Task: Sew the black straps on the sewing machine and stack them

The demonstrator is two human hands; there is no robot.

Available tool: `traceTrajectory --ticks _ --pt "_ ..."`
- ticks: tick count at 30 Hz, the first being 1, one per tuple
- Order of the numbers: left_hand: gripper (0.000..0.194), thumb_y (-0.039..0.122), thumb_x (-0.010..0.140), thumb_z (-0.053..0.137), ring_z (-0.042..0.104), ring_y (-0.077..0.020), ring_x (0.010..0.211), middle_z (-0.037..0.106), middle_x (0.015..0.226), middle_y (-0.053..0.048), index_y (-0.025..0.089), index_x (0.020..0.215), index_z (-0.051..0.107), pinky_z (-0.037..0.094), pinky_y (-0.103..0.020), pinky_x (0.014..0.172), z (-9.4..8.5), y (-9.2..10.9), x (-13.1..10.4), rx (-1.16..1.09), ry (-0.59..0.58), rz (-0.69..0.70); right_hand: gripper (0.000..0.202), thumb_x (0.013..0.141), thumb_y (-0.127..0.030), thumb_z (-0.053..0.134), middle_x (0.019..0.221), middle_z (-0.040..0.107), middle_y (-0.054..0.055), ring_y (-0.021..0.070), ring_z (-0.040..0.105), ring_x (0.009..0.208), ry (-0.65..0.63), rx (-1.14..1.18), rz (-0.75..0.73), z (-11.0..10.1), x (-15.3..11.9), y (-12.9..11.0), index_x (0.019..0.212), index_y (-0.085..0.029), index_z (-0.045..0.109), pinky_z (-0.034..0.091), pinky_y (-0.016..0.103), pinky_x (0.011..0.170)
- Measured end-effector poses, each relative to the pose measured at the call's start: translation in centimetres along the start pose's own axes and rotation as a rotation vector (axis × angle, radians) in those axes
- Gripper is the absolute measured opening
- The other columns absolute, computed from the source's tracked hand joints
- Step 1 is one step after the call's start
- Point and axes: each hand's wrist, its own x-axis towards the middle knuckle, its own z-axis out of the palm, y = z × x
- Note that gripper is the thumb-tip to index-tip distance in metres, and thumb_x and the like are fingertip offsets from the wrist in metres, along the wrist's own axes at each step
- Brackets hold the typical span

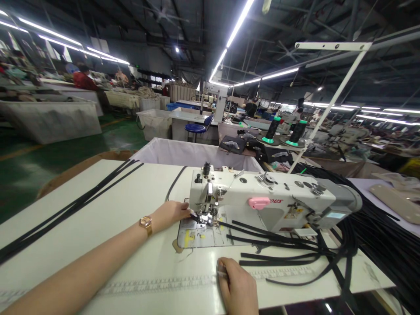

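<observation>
Across a wide factory floor, where long strip lights hang under a dark roof, a large pale bin (52, 120) stands at far left, with a person in red (84, 78) just beyond it. Nearer, long black straps (78, 202) lie slantwise over the left part of a white worktable (131, 205). The left arm reaches in from the lower left, a gold-coloured watch (145, 222) at its wrist. The left hand (172, 215) has its fingertips drawn together at a short dark strip (193, 216), beside the metal presser foot (205, 218) of a white sewing machine (243, 188); whether they pinch the strip, I cannot tell. Behind that hand, a thin black strap (175, 181) curves toward the table's far edge. A fabric-lined bin (183, 151) stands beyond the table, and farther back is a blue stool (195, 128). Toward the front, the right hand (239, 286) rests over a printed measuring scale (170, 282), fingers curled and thumb near them; what lies between them is unclear. A pink object (259, 203) is on the machine's front. Right of the presser foot, several black straps (278, 238) extend to a looped bunch at the table's right. Behind the machine stand two black thread cones (273, 130) with green bases.
</observation>
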Motion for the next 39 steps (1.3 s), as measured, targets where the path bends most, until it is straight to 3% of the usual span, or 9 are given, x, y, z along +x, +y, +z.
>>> traceTrajectory --ticks 9,17,22,26,31,34,37,39 --pt "0.037 0.029 0.102 0.029 0.061 -0.0208 0.079 0.066 0.086 -0.008 0.02 0.111 0.063 0.046 -0.032 0.072 -0.2 -0.6 -1.0 0.241 0.013 0.213 0.03 0.081 -0.012 0.043 0.087 0.074 0.002 0.0172 0.068 0.076 0.032 -0.016 -0.021 -0.8 -0.1 -0.9 0.098 -0.025 0.064 0.044 0.024 0.066" --pt "0.022 0.012 0.094 0.044 0.063 -0.0207 0.079 0.067 0.09 -0.008 0.018 0.107 0.061 0.05 -0.033 0.074 1.6 2.6 -3.8 0.203 0.041 0.156 0.026 0.084 -0.015 0.043 0.083 0.072 0.002 0.0173 0.068 0.073 0.02 -0.018 -0.019 -1.1 0.0 -1.0 0.097 -0.024 0.064 0.044 0.024 0.064" --pt "0.023 0.006 0.09 0.048 0.065 -0.0228 0.079 0.068 0.091 -0.009 0.015 0.106 0.061 0.052 -0.036 0.074 1.1 3.8 -3.6 0.239 0.0 0.118 0.026 0.086 -0.014 0.043 0.086 0.072 0.001 0.0181 0.068 0.078 -0.049 -0.029 0.012 -1.4 -0.1 -1.2 0.099 -0.025 0.063 0.042 0.026 0.067" --pt "0.012 0.005 0.086 0.053 0.064 -0.0252 0.078 0.068 0.086 -0.011 0.012 0.089 0.063 0.052 -0.04 0.074 0.9 6.6 -3.5 0.284 -0.065 0.036 0.028 0.083 -0.011 0.045 0.088 0.072 0.001 0.0182 0.068 0.08 -0.044 -0.01 0.02 -1.2 0.0 -1.1 0.099 -0.025 0.063 0.043 0.026 0.068" --pt "0.022 -0.003 0.082 0.046 0.065 -0.0262 0.076 0.067 0.082 -0.013 0.011 0.084 0.063 0.052 -0.04 0.069 2.1 11.7 -2.9 0.328 -0.122 -0.058 0.027 0.082 -0.012 0.046 0.088 0.072 0.001 0.019 0.068 0.08 -0.049 -0.018 0.02 -1.2 0.1 -1.1 0.099 -0.025 0.063 0.044 0.027 0.068" --pt "0.022 -0.004 0.08 0.046 0.066 -0.0282 0.074 0.067 0.079 -0.015 0.009 0.083 0.064 0.052 -0.04 0.066 2.2 13.7 -2.5 0.316 -0.121 -0.158 0.026 0.083 -0.012 0.046 0.087 0.072 0.0 0.0185 0.068 0.079 -0.043 -0.016 0.025 -1.4 0.0 -1.2 0.098 -0.025 0.063 0.044 0.026 0.068" --pt "0.024 -0.003 0.079 0.046 0.068 -0.0282 0.071 0.068 0.078 -0.015 0.011 0.081 0.066 0.054 -0.04 0.064 2.1 15.3 -4.4 0.27 -0.139 -0.232 0.026 0.083 -0.012 0.045 0.09 0.071 0.001 0.0184 0.067 0.081 -0.042 -0.004 0.021 -1.7 0.0 -1.4 0.098 -0.024 0.063 0.044 0.026 0.07" --pt "0.026 -0.001 0.079 0.046 0.068 -0.0279 0.068 0.068 0.076 -0.014 0.014 0.082 0.067 0.055 -0.04 0.061 2.4 16.8 -7.8 0.212 -0.133 -0.235 0.028 0.085 -0.014 0.044 0.095 0.07 0.002 0.0193 0.067 0.083 -0.049 0.011 0.022 -1.9 0.0 -1.6 0.102 -0.024 0.063 0.045 0.027 0.071"
